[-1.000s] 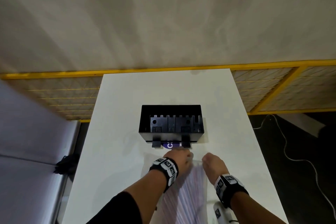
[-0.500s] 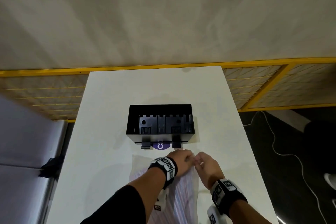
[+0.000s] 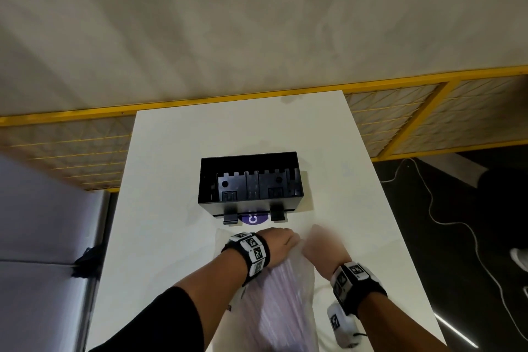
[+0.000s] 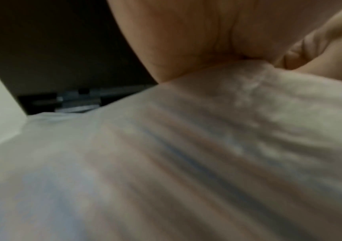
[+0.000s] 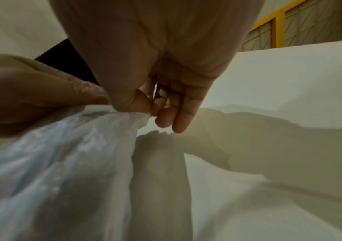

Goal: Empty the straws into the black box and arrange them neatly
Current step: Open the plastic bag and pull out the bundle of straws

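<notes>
A clear plastic bag of striped straws (image 3: 285, 303) lies on the white table (image 3: 171, 237), its top end pointing at the black box (image 3: 250, 180). The open-topped box stands just beyond my hands and shows no straws inside. My left hand (image 3: 281, 243) grips the bag's top edge, and in the left wrist view the bag (image 4: 186, 146) bunches under the palm. My right hand (image 3: 320, 240) pinches the same top edge between thumb and forefinger (image 5: 145, 106), its other fingers hanging loose above the table. The bag (image 5: 62, 154) rises toward that pinch.
A purple round sticker (image 3: 253, 218) lies on the table between the box and my hands. A small white device (image 3: 343, 326) sits by my right forearm. A yellow mesh fence (image 3: 414, 117) runs past the table's far edge, and a white cable (image 3: 445, 223) lies on the dark floor to the right.
My right hand moved left onto the bag's top edge, then drew a little right again with the plastic pinched. The left hand kept its hold on the bag top.
</notes>
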Available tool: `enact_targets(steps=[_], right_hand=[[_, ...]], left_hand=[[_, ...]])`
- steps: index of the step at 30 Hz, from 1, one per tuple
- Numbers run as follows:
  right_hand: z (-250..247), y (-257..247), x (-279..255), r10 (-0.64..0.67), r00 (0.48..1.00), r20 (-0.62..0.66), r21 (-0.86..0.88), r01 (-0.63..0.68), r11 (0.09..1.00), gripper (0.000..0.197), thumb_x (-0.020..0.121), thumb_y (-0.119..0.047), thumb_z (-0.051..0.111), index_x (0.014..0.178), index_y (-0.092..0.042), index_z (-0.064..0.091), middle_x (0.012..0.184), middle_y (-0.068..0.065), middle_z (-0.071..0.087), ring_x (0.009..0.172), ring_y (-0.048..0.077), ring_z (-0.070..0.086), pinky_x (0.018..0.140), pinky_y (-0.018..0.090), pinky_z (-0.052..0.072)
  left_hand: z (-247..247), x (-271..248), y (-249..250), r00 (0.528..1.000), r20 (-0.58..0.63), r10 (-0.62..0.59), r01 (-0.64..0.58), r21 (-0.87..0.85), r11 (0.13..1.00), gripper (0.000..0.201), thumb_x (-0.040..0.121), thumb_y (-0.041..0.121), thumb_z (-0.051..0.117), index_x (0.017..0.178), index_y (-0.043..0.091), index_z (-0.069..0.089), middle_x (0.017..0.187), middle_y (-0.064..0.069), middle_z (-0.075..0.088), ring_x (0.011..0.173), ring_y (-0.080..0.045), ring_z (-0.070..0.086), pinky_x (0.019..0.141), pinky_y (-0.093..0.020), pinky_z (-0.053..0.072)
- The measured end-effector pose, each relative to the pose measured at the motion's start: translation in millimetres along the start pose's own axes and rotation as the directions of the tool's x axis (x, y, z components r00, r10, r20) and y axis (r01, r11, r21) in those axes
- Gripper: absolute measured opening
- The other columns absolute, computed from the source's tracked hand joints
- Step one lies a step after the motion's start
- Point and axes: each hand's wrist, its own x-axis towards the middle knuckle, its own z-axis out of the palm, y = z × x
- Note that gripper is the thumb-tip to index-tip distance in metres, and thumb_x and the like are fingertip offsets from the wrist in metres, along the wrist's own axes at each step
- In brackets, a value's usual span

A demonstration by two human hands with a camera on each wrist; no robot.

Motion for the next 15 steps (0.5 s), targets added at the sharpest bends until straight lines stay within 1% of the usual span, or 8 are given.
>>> enact_targets(steps=[2, 4, 7, 9, 11, 12, 13, 15], right_hand=[[-1, -3, -3, 0.012, 1.000, -0.004, -0.009, -0.012, 1.000, 0.017, 0.082, -0.019, 0.066, 0.075, -0.018, 0.050, 0.072, 0.005, 0.063, 0.063, 0.016, 0.051, 0.057, 0.029, 0.043], [-2, -7, -6, 0.013, 1.000, -0.013, -0.020, -0.013, 1.000, 0.018, 0.080, -0.018, 0.065, 0.073, -0.019, 0.049, 0.071, 0.004, 0.061, 0.063, 0.017, 0.051, 0.057, 0.031, 0.043], [-7, -13, -10, 0.021, 0.999, -0.036, -0.024, -0.022, 0.999, 0.016, 0.079, -0.018, 0.065, 0.073, -0.019, 0.050, 0.071, 0.000, 0.061, 0.065, 0.018, 0.055, 0.058, 0.030, 0.044], [-11, -16, -11, 0.016, 0.999, -0.051, -0.031, -0.017, 0.999, 0.016, 0.079, -0.017, 0.066, 0.074, -0.020, 0.052, 0.073, -0.001, 0.064, 0.067, 0.018, 0.059, 0.058, 0.029, 0.045], [-16, -19, -14, -0.015, 0.998, -0.063, -0.042, 0.012, 0.999, 0.016, 0.080, -0.016, 0.067, 0.074, -0.020, 0.052, 0.072, -0.001, 0.064, 0.067, 0.017, 0.059, 0.057, 0.028, 0.044], [-19, -21, -15, -0.039, 0.997, -0.074, -0.045, 0.035, 0.998, 0.016, 0.080, -0.015, 0.066, 0.074, -0.019, 0.052, 0.071, -0.001, 0.064, 0.065, 0.016, 0.058, 0.056, 0.028, 0.044], [-22, -22, -17, -0.060, 0.994, -0.087, -0.049, 0.056, 0.997, 0.017, 0.080, -0.015, 0.066, 0.073, -0.019, 0.051, 0.069, -0.001, 0.063, 0.062, 0.015, 0.055, 0.055, 0.027, 0.043], [-27, -26, -20, -0.099, 0.987, -0.124, -0.057, 0.093, 0.994, 0.020, 0.082, -0.014, 0.065, 0.072, -0.020, 0.049, 0.066, 0.000, 0.062, 0.057, 0.014, 0.050, 0.053, 0.028, 0.043]], left_hand=[[-11, -9, -2, 0.999, 0.027, 0.041, -0.042, 0.054, 0.998, 0.049, 0.110, 0.047, 0.022, 0.121, 0.016, 0.058, 0.112, -0.008, 0.062, 0.104, -0.025, 0.059, 0.093, -0.035, 0.045], [-20, -19, -4, 0.998, 0.043, 0.040, -0.044, 0.092, 0.995, 0.049, 0.110, 0.048, 0.022, 0.119, 0.017, 0.058, 0.109, -0.006, 0.062, 0.103, -0.024, 0.058, 0.093, -0.035, 0.044], [-30, -35, -11, 1.000, 0.016, -0.017, 0.015, 0.137, 0.990, 0.057, 0.107, 0.055, 0.021, 0.115, 0.016, 0.061, 0.111, -0.006, 0.066, 0.105, -0.025, 0.061, 0.095, -0.038, 0.047], [-34, -47, -16, 0.999, -0.028, -0.023, 0.026, 0.144, 0.989, 0.055, 0.107, 0.057, 0.021, 0.103, 0.019, 0.061, 0.099, -0.002, 0.065, 0.096, -0.022, 0.061, 0.091, -0.037, 0.048], [-39, -62, -20, 0.998, -0.060, -0.012, 0.021, 0.146, 0.989, 0.046, 0.107, 0.056, 0.022, 0.088, 0.028, 0.053, 0.083, 0.006, 0.056, 0.082, -0.016, 0.055, 0.083, -0.033, 0.044], [-44, -69, -21, 0.997, -0.081, -0.010, 0.022, 0.150, 0.988, 0.044, 0.107, 0.056, 0.023, 0.086, 0.030, 0.051, 0.081, 0.008, 0.053, 0.080, -0.014, 0.053, 0.081, -0.032, 0.042], [-49, -76, -24, 0.994, -0.106, -0.011, 0.027, 0.157, 0.987, 0.045, 0.107, 0.056, 0.023, 0.089, 0.028, 0.053, 0.083, 0.008, 0.053, 0.081, -0.015, 0.053, 0.082, -0.032, 0.041], [-60, -92, -29, 0.987, -0.163, -0.016, 0.047, 0.185, 0.982, 0.052, 0.106, 0.057, 0.022, 0.097, 0.023, 0.060, 0.091, 0.004, 0.057, 0.089, -0.018, 0.056, 0.088, -0.034, 0.045]])
